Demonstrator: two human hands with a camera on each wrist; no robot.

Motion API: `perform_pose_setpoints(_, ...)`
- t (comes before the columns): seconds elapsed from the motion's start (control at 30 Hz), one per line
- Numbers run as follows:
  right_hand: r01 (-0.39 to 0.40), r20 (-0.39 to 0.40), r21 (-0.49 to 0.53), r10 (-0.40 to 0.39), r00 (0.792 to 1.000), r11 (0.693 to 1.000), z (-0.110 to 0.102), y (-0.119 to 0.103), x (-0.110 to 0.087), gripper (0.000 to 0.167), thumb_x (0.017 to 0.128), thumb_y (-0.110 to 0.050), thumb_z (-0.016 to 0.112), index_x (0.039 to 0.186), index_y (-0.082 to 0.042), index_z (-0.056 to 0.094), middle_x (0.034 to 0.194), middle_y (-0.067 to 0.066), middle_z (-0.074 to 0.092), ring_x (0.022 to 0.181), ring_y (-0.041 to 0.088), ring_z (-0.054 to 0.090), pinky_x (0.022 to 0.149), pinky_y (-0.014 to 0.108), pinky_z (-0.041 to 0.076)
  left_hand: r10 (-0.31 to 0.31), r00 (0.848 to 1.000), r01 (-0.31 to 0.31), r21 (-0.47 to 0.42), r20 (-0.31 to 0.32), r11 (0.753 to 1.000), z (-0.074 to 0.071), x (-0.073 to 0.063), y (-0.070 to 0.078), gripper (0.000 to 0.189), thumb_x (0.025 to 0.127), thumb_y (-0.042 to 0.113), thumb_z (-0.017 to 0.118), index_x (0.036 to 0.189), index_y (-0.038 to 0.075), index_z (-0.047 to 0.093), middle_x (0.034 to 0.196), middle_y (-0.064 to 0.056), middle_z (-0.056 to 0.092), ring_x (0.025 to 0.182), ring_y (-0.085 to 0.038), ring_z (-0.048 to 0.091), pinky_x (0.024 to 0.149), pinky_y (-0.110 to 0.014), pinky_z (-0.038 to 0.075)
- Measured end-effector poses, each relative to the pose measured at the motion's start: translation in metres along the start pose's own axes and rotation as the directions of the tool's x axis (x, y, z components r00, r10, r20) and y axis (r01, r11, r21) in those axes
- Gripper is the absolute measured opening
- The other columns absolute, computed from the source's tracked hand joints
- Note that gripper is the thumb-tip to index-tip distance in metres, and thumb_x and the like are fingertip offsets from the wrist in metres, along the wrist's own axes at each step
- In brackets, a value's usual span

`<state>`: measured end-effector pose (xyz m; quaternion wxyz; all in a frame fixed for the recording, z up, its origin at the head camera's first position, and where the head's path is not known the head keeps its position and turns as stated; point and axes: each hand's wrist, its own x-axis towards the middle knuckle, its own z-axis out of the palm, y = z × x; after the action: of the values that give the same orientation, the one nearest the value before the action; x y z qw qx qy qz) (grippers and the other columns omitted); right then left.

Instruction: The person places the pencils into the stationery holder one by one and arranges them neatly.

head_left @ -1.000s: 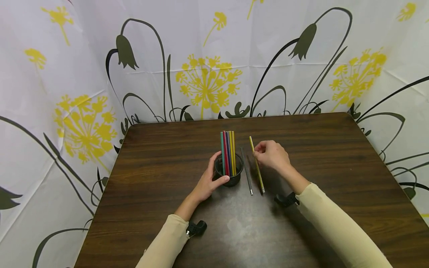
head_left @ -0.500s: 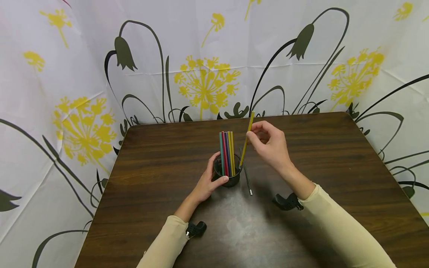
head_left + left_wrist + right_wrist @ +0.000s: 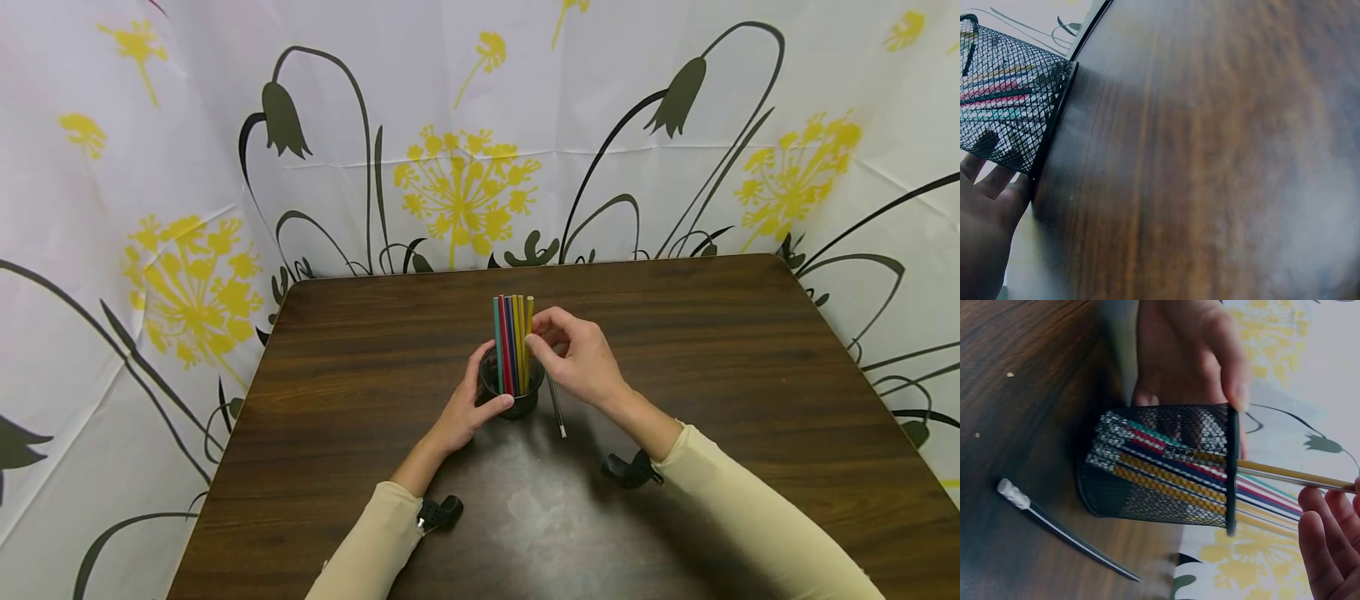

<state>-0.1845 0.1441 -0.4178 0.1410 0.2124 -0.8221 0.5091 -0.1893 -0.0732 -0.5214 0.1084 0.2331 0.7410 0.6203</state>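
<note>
A black mesh pencil cup (image 3: 519,410) stands upright on the table, holding several coloured pencils (image 3: 507,342) in teal, red, dark blue and yellow. My left hand (image 3: 459,418) grips the cup from the left, thumb at the front near the rim; the left wrist view catches the fingers low against the mesh (image 3: 1013,94). Between thumb and fingers of my right hand (image 3: 583,360) is a yellow pencil (image 3: 1291,473). Through the mesh in the right wrist view, its eraser end shows inside the cup, above the bottom. Just right of the cup lies a dark pencil (image 3: 557,408), its top partly hidden by my right hand.
The dark brown wooden table (image 3: 360,375) extends on all sides of the cup. Behind its far edge hangs a white curtain (image 3: 570,100) with yellow and grey-green flowers. A black wrist camera (image 3: 441,512) sits on the left forearm, another (image 3: 630,471) on the right.
My right hand lifted the yellow pencil off the table, carried it left and lowered its eraser end into the cup. The left hand and the cup stayed in place.
</note>
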Motion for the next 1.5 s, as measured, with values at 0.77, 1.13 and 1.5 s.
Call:
perform_pose_setpoints(0.77, -0.016, 0.042, -0.088, 0.02, 0.999, 0.996, 0.016, 0.017, -0.009, 0.011, 0.088, -0.011, 0.071, 0.097, -0.01, 0.065, 0.085, -0.002, 0.067, 0.066, 0.008, 0.063, 0.06, 0.029, 0.054, -0.009, 1.0, 0.009, -0.016, 0.004, 1.0, 0.0, 0.0, 0.0, 0.08, 0.093, 0.016, 0.063, 0.154, 0.039, 0.016, 0.152, -0.003, 0.033, 0.133, -0.023, 0.039, 0.11, -0.055, 0.028)
perform_pose_setpoints(1.13, -0.125, -0.057, -0.167, 0.117, 0.991, 0.978, 0.025, 0.018, -0.004, 0.009, 0.088, -0.018, 0.073, 0.093, -0.013, 0.067, 0.081, -0.005, 0.068, 0.065, 0.006, 0.064, 0.059, 0.029, 0.052, 0.002, 1.0, -0.001, -0.012, 0.009, 1.0, 0.0, -0.001, -0.001, 0.08, 0.094, 0.018, 0.063, 0.154, 0.037, 0.015, 0.152, -0.004, 0.033, 0.134, -0.025, 0.039, 0.109, -0.058, 0.027)
perform_pose_setpoints(1.5, -0.188, -0.116, -0.227, 0.165, 0.979, 0.956, 0.033, 0.021, 0.005, 0.01, 0.087, -0.023, 0.075, 0.087, -0.015, 0.069, 0.073, -0.007, 0.066, 0.061, 0.006, 0.061, 0.057, 0.029, 0.05, -0.005, 1.0, 0.005, -0.005, 0.006, 1.0, 0.0, -0.001, -0.001, 0.079, 0.094, 0.017, 0.062, 0.154, 0.036, 0.015, 0.151, -0.004, 0.034, 0.134, -0.024, 0.039, 0.11, -0.057, 0.027)
